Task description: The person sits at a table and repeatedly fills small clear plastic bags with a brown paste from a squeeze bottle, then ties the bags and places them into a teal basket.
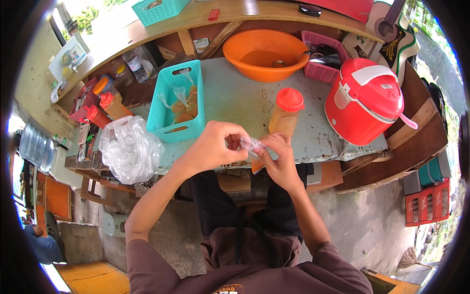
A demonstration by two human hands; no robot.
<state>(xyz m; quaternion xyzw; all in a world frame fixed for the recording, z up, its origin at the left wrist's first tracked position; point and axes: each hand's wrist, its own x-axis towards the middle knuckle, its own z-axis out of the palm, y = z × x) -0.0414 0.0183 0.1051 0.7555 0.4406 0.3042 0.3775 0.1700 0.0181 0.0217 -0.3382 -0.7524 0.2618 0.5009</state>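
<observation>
Between my two hands is a small clear plastic bag with orange-brown contents at its bottom. My left hand pinches the bag's gathered top. Just below that, my right hand grips its neck, hiding part of the bag. Behind my right hand stands a squeeze bottle with a red cap and yellowish contents. A turquoise plastic basket sits beyond my left hand and holds several tied bags of orange-brown filling. Left of it rests a clear plastic bag full of whitish, see-through pieces.
At the table's back stands an orange basin of liquid with a ladle. A red rice cooker and a pink basket are to the right. Two red-capped bottles stand left. A person's leg shows at far left.
</observation>
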